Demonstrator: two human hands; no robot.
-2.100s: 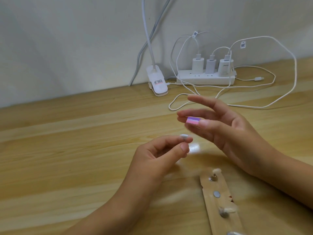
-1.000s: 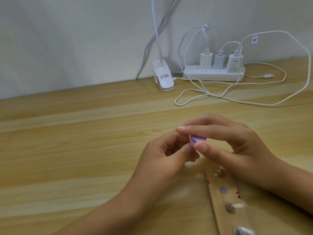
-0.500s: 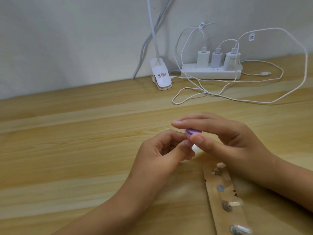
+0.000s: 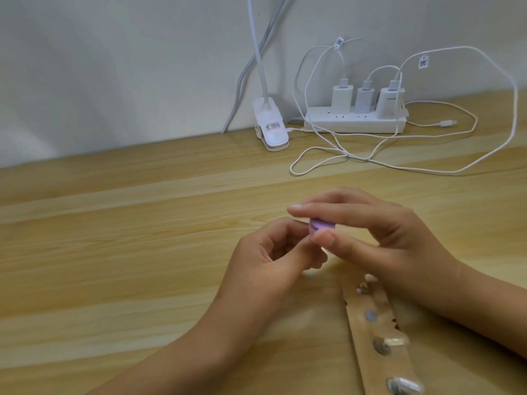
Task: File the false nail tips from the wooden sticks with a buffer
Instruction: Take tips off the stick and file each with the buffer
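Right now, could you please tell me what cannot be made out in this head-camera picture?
- Head view: whether the left hand holds anything is hidden by its curled fingers and the purple buffer that the right hand pinches.
- Wooden stick: cut off by the bottom edge; the nail tips on it are blurred.
- Lamp clip: its neck leaves the top edge.
- Cable tags: print too small.
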